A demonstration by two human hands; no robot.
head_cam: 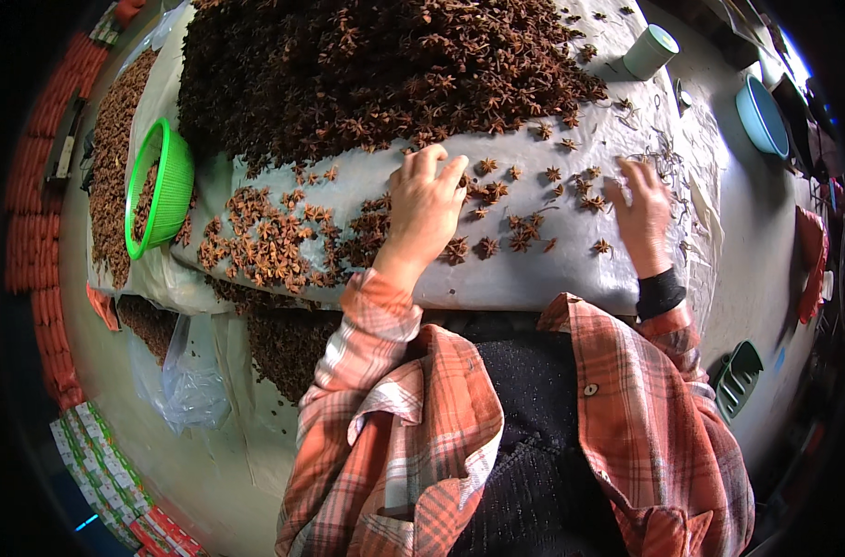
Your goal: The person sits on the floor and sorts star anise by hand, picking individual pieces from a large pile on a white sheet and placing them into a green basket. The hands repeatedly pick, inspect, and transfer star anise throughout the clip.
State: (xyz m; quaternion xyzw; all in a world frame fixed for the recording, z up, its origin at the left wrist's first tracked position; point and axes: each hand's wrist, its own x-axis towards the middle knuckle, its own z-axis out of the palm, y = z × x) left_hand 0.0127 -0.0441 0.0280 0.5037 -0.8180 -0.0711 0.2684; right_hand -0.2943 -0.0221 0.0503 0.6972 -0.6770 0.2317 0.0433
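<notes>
My left hand [428,202] is over the pale plastic sheet [485,282], its back up and its fingers curled. It is among loose star anise pods [495,191], and its palm is hidden, so a pod in it cannot be ruled out. To the right, my right hand [641,219] is slightly blurred, thumb and fingers apart, with no object visible between them. It hovers beside thin dark stems [662,161] strewn near the sheet's right side. Beyond both hands rises a large heap of dried star anise [394,76]. Reddish-brown broken pieces [262,240] are spread left of my left hand.
A green plastic basket [178,184] leans on its side at the left, brown pieces inside. Another brown heap [119,167] lies beyond it. A pale cylindrical container [648,54] stands at upper right. A blue basin [763,117] and a green dustpan-like object [739,379] are farther right.
</notes>
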